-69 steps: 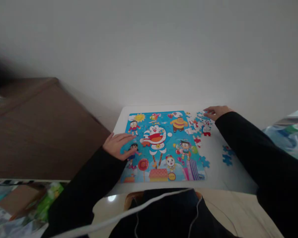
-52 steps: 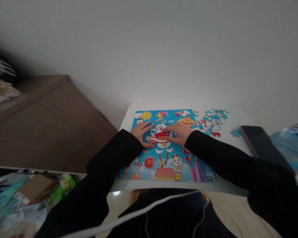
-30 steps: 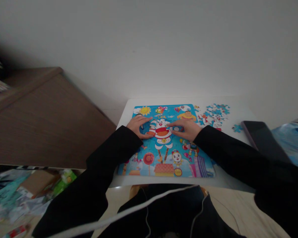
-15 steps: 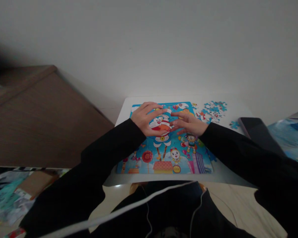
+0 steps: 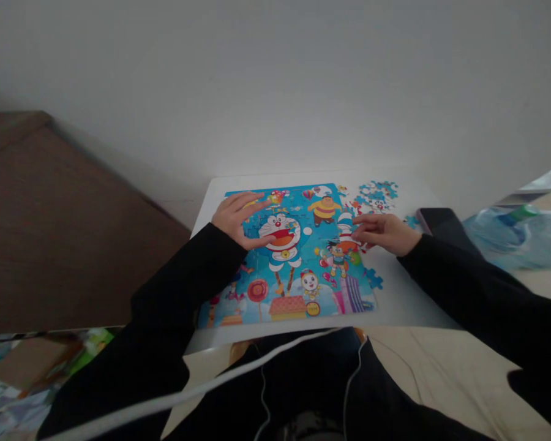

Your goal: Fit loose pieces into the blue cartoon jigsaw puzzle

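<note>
A blue jigsaw puzzle (image 5: 239, 288) with cartoon figures lies on the white table. My left hand (image 5: 236, 217) rests over its upper left part, thumb and fingers spread apart, with nothing seen in them. At the puzzle's right side my right hand (image 5: 386, 233) pinches a joined cluster of puzzle pieces (image 5: 346, 229) in white, red and orange. The cluster overlaps the puzzle's right edge; whether it touches the surface I cannot tell. Past my right fingers, loose puzzle pieces (image 5: 379, 193) form a pile at the back right.
A black phone (image 5: 441, 223) lies at the table's right side, with a loose blue piece (image 5: 373, 278) near the puzzle's lower right edge. Clear plastic (image 5: 523, 236) is beyond the phone. A brown cabinet (image 5: 64, 233) stands left; a white cable (image 5: 211, 384) crosses in front of me.
My right hand has moved right, from the puzzle's middle to its right edge, with the striped cluster. My left hand has shifted off the central cartoon face. The view has swung slightly right.
</note>
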Motion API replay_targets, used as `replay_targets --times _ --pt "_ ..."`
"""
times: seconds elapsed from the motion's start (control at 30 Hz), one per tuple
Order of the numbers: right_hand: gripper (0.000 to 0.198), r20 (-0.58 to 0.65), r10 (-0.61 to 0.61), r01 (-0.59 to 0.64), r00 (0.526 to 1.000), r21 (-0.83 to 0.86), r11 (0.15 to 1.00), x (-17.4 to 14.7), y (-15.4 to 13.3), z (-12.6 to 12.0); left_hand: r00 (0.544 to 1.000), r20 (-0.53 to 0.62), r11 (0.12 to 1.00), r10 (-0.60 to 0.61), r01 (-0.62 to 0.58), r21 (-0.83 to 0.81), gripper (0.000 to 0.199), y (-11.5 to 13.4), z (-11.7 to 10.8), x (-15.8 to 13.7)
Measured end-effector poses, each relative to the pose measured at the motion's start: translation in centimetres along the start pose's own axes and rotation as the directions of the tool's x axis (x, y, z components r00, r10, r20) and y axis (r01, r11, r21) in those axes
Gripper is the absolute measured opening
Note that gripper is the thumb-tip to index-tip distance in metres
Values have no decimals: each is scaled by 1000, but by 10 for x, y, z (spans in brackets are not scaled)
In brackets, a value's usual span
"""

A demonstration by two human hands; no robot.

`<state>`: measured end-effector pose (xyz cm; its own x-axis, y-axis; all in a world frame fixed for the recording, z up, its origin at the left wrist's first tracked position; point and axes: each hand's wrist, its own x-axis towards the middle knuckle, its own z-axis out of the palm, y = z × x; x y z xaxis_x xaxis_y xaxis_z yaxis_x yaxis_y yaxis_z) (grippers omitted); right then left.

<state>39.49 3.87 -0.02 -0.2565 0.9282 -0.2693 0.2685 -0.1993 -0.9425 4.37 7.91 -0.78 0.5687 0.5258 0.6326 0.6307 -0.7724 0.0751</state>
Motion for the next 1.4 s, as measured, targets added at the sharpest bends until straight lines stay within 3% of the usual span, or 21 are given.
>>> replay_targets --times 0.13,0.23,0.27,0.33,0.43,0.57,0.7,0.87,1.03,1.13,1.23,1.3,1.4 --pt "47 91 -45 46 995 -16 999 7 -1 22 996 74 990 -53 62 -124 68 11 12 2" --pt "43 151 -93 93 984 10 996 22 -8 45 967 174 913 -187 236 -332 72 27 22 2" --pt "41 155 -110 108 982 25 994 27 -11 53 932 241 840 -271 351 -413 74 32 24 3" --pt "40 165 -138 130 977 58 990 35 -14 66 813 396 599 -427 582 -550 76 41 25 4" --pt "39 158 -176 159 972 116 981 42 -13 81 652 569 252 -501 739 -625 69 49 24 8" --pt "44 115 -199 178 973 171 969 46 -8 91 535 670 42 -515 797 -603 57 50 21 12" --pt "46 94 -188 165 978 213 963 45 -4 94 475 712 -63 -517 808 -586 44 51 22 13" --pt "46 100 -210 189 972 192 963 46 0 94 411 748 -147 -521 820 -553 33 54 19 16" --pt "48 101 -254 239 962 139 961 47 2 93 412 759 -148 -505 825 -546 40 53 19 15" --pt "48 105 -273 263 956 99 960 44 -1 95 468 740 -97 -483 812 -576 44 51 17 11" --pt "47 95 -289 289 953 20 957 35 -5 90 555 658 45 -509 781 -623 41 51 14 7" --pt "48 82 -271 276 959 -54 960 25 -8 76 586 607 134 -537 770 -624 40 51 11 5" --pt "54 57 -187 194 981 -151 969 5 -8 39 597 586 182 -547 769 -613 39 53 10 3"
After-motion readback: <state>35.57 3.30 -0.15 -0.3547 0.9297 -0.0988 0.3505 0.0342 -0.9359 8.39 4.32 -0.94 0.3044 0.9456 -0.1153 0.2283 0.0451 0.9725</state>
